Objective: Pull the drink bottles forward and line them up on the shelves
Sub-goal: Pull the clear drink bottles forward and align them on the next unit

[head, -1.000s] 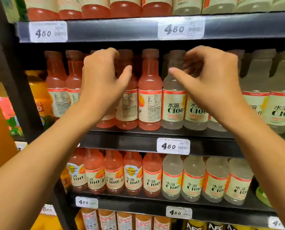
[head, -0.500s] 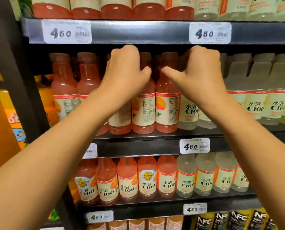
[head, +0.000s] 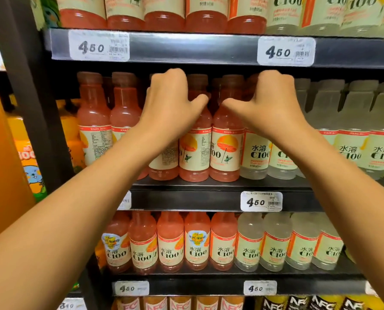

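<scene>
On the middle shelf (head: 220, 199) stands a row of pink drink bottles (head: 225, 151) on the left and pale clear drink bottles (head: 352, 151) on the right. My left hand (head: 171, 104) reaches in at neck height, its fingers curled over the top of a pink bottle (head: 163, 163) whose neck it hides. My right hand (head: 271, 104) is curled the same way over the neck of a pale bottle (head: 254, 155) at the border of the two colours. The fingertips of both hands are hidden behind the bottles.
The upper shelf edge (head: 186, 47) with price tags hangs just above my knuckles. The lower shelf (head: 186, 287) holds a fronted row of pink and pale bottles (head: 197, 245). A black upright post (head: 27, 86) bounds the left side, with orange cartons (head: 25, 157) beyond it.
Both hands have drawn closer together, thumbs now nearly meeting, and sit over the pink and pale border. The view has shifted left and closer to the shelf.
</scene>
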Motion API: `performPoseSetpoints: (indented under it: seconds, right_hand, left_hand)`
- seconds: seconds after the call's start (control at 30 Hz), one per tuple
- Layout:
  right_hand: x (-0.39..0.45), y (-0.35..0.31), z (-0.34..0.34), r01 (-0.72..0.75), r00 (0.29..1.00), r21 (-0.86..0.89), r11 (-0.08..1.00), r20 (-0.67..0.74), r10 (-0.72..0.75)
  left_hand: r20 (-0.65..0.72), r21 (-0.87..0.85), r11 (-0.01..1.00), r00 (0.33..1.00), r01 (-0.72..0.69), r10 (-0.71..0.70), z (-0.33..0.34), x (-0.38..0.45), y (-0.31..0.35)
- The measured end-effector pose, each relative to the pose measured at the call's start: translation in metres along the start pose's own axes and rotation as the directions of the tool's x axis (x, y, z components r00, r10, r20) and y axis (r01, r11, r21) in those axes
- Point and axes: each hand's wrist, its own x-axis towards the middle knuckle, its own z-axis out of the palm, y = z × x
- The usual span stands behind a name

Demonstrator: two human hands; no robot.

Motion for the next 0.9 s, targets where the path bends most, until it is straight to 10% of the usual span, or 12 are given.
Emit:
performPoseSetpoints:
  seconds: [0.9]
  right_hand:
    - [0.011,0.011,-0.001,0.030,0.996,0.058,0.998,0.084,-0.035]
  left_hand:
    - [-0.039,0.014,0.999,0.998,0.039,-0.038,0.002,0.001,0.004]
